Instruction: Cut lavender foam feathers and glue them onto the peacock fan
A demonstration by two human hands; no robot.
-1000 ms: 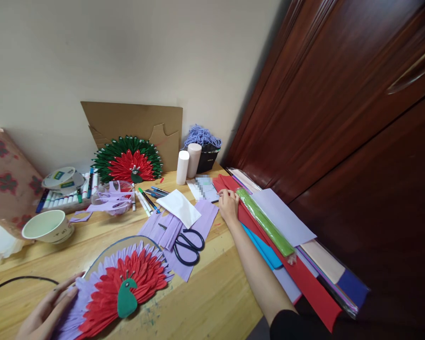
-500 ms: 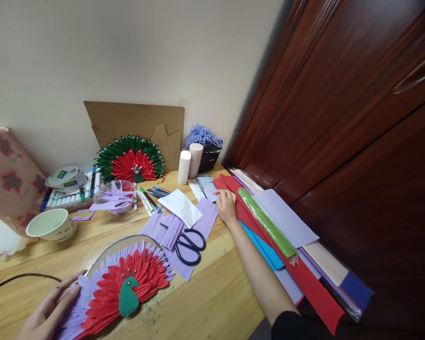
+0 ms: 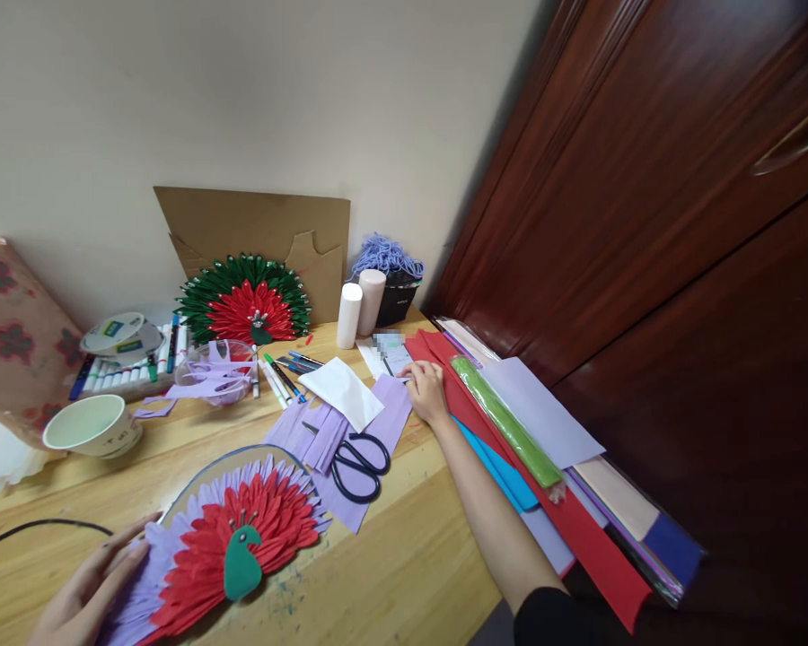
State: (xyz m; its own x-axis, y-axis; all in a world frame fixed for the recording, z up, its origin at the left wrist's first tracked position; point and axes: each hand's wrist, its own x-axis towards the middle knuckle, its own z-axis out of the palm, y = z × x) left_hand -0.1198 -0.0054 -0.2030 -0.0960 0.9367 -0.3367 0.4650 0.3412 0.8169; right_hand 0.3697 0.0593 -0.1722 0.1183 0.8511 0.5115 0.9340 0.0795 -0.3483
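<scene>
A peacock paper craft lies on the table at lower left, with a green head, red petals and a lilac outer fringe on a round cardboard backing. My left hand is closed around its left edge. Farther off, my right hand rests at the border of the lilac paper sheet and the red sheet. Its fingers are bent together by a small pale item whose kind I cannot make out. Black-handled scissors lie on lilac paper strips, below a folded white paper.
A second peacock craft, green and red, leans against cardboard by the wall. A bowl, markers and white bottles stand around. Packs of coloured sheets line the right edge beside a dark wooden cabinet.
My right hand has shifted slightly left, its fingertips now nearer the lilac sheet's top edge. My left hand keeps its hold on the craft. The view has moved a little.
</scene>
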